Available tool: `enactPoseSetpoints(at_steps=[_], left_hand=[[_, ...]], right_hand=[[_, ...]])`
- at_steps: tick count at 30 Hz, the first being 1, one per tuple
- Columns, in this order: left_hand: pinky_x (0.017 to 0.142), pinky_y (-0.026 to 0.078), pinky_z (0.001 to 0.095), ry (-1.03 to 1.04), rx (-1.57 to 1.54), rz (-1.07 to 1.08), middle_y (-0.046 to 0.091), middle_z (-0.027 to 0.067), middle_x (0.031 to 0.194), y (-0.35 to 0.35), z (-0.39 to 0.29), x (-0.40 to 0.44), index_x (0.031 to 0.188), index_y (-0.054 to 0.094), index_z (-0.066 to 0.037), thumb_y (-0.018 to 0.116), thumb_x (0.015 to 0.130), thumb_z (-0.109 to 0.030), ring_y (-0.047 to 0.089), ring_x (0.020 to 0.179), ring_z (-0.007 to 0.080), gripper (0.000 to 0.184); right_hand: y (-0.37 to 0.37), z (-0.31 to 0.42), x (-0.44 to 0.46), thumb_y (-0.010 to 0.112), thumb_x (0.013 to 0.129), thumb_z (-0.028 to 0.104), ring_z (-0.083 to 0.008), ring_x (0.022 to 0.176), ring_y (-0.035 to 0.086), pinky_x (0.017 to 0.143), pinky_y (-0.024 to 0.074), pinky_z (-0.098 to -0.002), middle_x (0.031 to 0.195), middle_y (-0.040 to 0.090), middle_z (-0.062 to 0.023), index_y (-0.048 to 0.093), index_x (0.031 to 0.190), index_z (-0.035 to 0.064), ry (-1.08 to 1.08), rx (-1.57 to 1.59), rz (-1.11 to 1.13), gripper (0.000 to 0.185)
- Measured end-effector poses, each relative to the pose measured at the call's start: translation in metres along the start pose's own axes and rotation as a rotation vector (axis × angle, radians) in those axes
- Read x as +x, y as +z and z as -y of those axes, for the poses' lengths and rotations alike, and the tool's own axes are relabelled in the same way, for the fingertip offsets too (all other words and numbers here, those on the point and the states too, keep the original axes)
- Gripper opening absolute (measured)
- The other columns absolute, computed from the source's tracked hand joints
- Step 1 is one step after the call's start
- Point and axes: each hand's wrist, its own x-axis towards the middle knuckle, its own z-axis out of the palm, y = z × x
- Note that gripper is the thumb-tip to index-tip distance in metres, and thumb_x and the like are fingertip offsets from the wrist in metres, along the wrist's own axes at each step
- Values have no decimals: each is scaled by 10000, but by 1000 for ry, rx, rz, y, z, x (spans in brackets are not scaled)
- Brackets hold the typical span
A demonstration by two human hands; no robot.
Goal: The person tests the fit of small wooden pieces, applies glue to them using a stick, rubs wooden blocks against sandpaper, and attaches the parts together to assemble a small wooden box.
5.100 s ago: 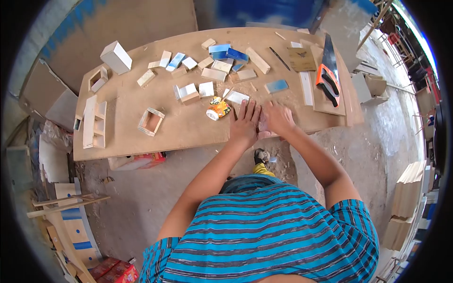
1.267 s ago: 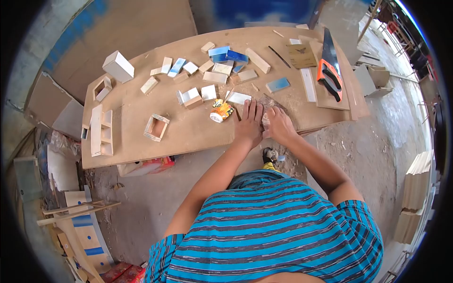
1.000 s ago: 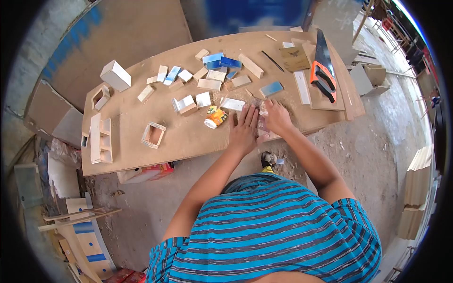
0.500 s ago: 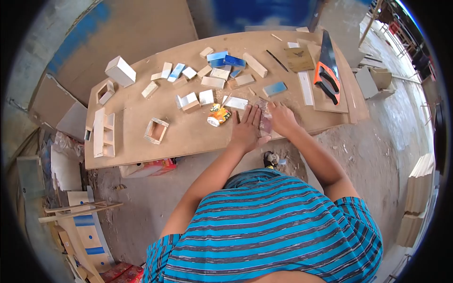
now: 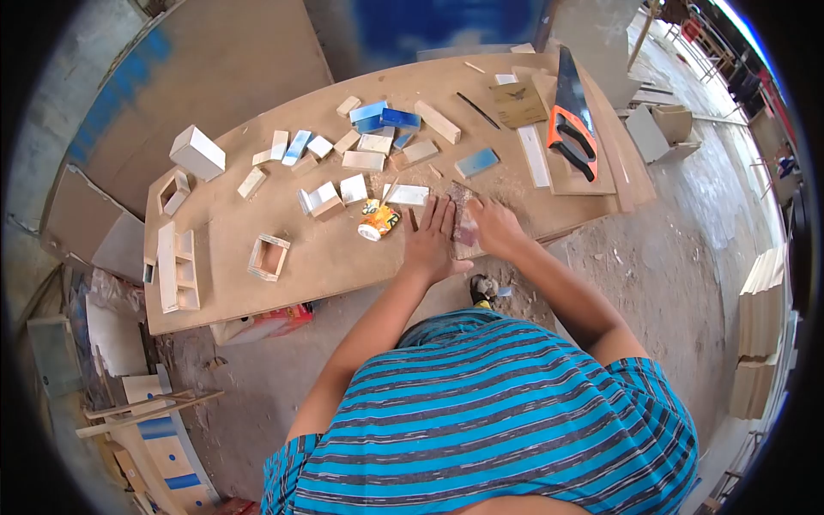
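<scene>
A reddish-brown, worn sheet (image 5: 463, 225) lies near the table's front edge, between my two hands. My left hand (image 5: 429, 245) rests flat on its left side with the fingers spread. On the right, my right hand (image 5: 499, 227) has its fingers curled down at the sheet's edge; whatever they grip, if anything, is hidden. A yellow-orange cup (image 5: 378, 221) with a stick in it lies just left of my left hand. Behind that hand is a white-faced wood piece (image 5: 406, 195), and farther back a blue-topped block (image 5: 476, 162).
An orange-handled saw (image 5: 572, 142) lies on boards at the table's right, beside a brown sheet (image 5: 518, 104). Several small wood blocks (image 5: 364, 160) are scattered mid-table. A small open wooden box (image 5: 269, 257) and a compartmented wooden piece (image 5: 178, 269) sit on the left of the table (image 5: 232, 296).
The camera view has shifted, moving the table's contents left in the picture. My right hand has shifted slightly relative to the sheet, and more of the sheet shows between my hands.
</scene>
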Motion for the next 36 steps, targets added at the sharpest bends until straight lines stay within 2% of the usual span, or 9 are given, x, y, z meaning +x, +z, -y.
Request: enactPoseSetpoints(at_steps=[2, 5, 8, 11, 15, 18, 24, 31, 36], left_hand=[[1142, 76, 661, -6, 11, 22, 235, 119, 1601, -2, 0, 1, 1526, 234, -21, 729, 564, -744, 151, 1501, 303, 1301], [1141, 80, 662, -4, -27, 33, 243, 127, 1596, -8, -1, 0, 1529, 230, -29, 772, 533, -712, 154, 1499, 310, 1324], [1136, 93, 668, -7, -54, -4, 255, 142, 1588, -10, 0, -2, 1531, 235, -43, 792, 512, -695, 160, 1496, 322, 1332], [1123, 108, 683, 18, -73, -82, 263, 155, 1583, -2, 1, -5, 1533, 246, -72, 787, 503, -702, 165, 1492, 338, 1323], [1112, 123, 699, 47, -101, -123, 295, 150, 1570, -4, 0, -3, 1516, 310, -114, 808, 523, -630, 202, 1478, 348, 1224], [1115, 130, 695, 72, -101, -150, 313, 142, 1564, -8, -1, -8, 1502, 349, -122, 812, 550, -589, 223, 1472, 343, 1157], [1127, 155, 658, 145, -86, -115, 300, 132, 1573, -3, 3, -4, 1500, 338, -63, 789, 571, -633, 205, 1485, 310, 1179], [1141, 153, 643, 114, -102, -68, 286, 124, 1578, 1, 5, -4, 1493, 294, 5, 785, 638, -572, 205, 1488, 283, 1143], [1145, 195, 612, 281, -179, -131, 309, 128, 1563, 1, 3, -24, 1479, 397, -164, 745, 738, -427, 260, 1458, 308, 860]], right_hand=[[-6, 4, -23, 631, 793, 66, -435, 1007, 603, 826, 507, -511, 1113, 598, -243, 499, 1146, 2, -62, 8, 51, 383], [-15, -15, -35, 629, 828, 75, -352, 986, 637, 768, 529, -453, 1109, 629, -190, 502, 1199, 50, -177, 350, 206, 393], [-5, -21, -32, 614, 871, 103, -242, 955, 662, 708, 535, -369, 1079, 661, -105, 507, 1247, 117, 431, 1323, 181, 392], [-15, -27, -32, 579, 902, 113, -172, 906, 669, 668, 529, -312, 1039, 668, -41, 513, 1239, 156, 281, 2030, 226, 346], [-14, -27, -31, 588, 822, 77, -215, 856, 676, 646, 553, -353, 1092, 657, -62, 513, 1248, 168, 217, 2249, 342, 442], [-14, -25, -30, 585, 818, 78, -223, 843, 684, 655, 565, -359, 1060, 670, -65, 531, 1232, 169, 322, 2049, 236, 428], [-59, 10, -6, 643, 763, 108, -391, 898, 665, 729, 539, -485, 979, 680, -193, 523, 1242, 100, 190, 86, -10, 494], [6, 10, 16, 686, 802, 189, -416, 953, 632, 808, 508, -494, 1005, 651, -219, 515, 1172, 35, 167, 50, -307, 436], [7, 13, 14, 661, 843, 173, -402, 962, 643, 788, 530, -489, 1047, 620, -217, 500, 1096, 7, 194, -23, -209, 343]])
